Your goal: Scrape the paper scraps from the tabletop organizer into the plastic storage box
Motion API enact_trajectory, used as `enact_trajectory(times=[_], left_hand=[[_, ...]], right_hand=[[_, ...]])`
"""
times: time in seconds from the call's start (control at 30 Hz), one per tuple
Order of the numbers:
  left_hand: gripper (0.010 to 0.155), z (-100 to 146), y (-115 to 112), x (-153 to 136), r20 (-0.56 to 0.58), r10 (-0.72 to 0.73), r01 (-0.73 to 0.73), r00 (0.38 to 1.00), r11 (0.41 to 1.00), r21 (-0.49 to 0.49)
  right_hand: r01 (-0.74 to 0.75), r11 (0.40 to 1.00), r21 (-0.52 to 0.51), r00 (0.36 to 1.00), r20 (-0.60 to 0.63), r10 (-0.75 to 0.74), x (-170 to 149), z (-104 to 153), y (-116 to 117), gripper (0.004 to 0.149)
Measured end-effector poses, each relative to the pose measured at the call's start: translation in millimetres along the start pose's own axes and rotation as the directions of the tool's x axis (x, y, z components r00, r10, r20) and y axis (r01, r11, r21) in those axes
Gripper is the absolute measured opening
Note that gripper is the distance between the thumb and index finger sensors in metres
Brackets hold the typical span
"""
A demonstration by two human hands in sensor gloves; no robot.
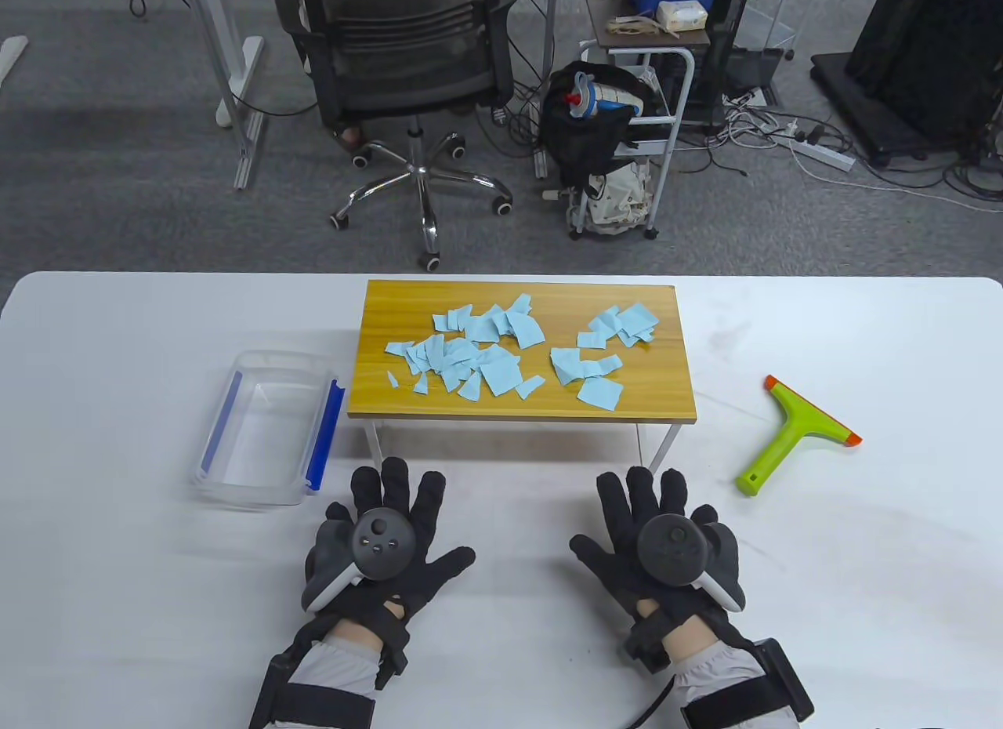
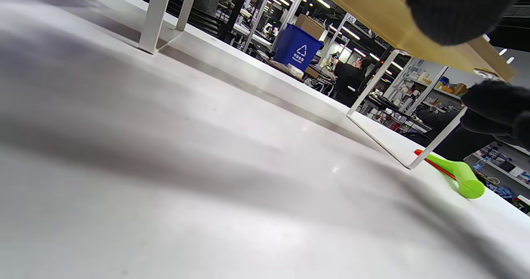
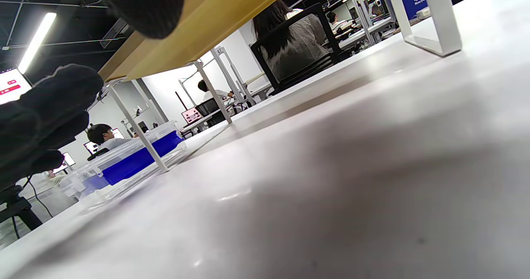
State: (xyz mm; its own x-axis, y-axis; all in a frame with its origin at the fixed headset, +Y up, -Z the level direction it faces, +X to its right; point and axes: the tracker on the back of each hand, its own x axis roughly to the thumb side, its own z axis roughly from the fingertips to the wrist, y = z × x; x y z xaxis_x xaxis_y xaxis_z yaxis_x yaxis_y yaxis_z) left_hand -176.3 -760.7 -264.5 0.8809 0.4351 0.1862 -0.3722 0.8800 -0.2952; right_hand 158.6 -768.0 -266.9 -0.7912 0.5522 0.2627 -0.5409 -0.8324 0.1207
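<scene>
Blue paper scraps lie scattered on the wooden tabletop organizer at the frame's centre. The clear plastic storage box stands just left of it on the white desk; a green scraper lies right. At the bottom, the left hand and right hand rest flat, each grip open, holding nothing.

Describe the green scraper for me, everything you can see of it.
The scraper is T-shaped, of lime-green plastic as it looks, with an orange strip along its blade edge and orange end caps. It lies flat on the white table, right of the wooden organizer, handle end towards the person. Nothing touches it; the right hand lies flat nearby, apart from it.
</scene>
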Motion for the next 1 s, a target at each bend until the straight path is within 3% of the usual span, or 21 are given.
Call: enact_trajectory(times=[0.27, 0.43, 0.6, 0.73, 1.0], left_hand=[[0.092, 0.5, -0.4, -0.9, -0.003, 0.007, -0.007, 1.000, 1.000, -0.001], [0.092, 1.7, -1.7, -1.3, -0.012, 0.010, -0.011, 1.000, 1.000, -0.009], [0.092, 3.2, -3.1, 0.6, -0.011, 0.004, -0.004, 1.000, 1.000, -0.015], [0.093, 2.4, -6.0, 2.6, -0.005, 0.004, -0.004, 1.000, 0.999, -0.036], [0.092, 1.3, -4.3, 2.3, -0.025, -0.003, 0.002, 1.000, 0.999, -0.039]], right_hand=[[-0.009, 1.000, -0.012, 1.000, 0.025, 0.010, 9.7, 4.2, -4.5, 0.082], [0.003, 0.996, -0.092, 0.996, 0.089, 0.006, 27.6, 13.2, -19.7, 0.081], [0.048, 0.971, -0.236, 0.996, 0.088, -0.028, 34.9, 20.1, -50.0, 0.081], [0.088, 0.942, -0.323, 0.996, 0.028, -0.083, 20.6, 18.3, -75.7, 0.081], [0.096, 0.916, -0.389, 0.969, -0.173, -0.175, -33.6, 7.0, -129.7, 0.081]])
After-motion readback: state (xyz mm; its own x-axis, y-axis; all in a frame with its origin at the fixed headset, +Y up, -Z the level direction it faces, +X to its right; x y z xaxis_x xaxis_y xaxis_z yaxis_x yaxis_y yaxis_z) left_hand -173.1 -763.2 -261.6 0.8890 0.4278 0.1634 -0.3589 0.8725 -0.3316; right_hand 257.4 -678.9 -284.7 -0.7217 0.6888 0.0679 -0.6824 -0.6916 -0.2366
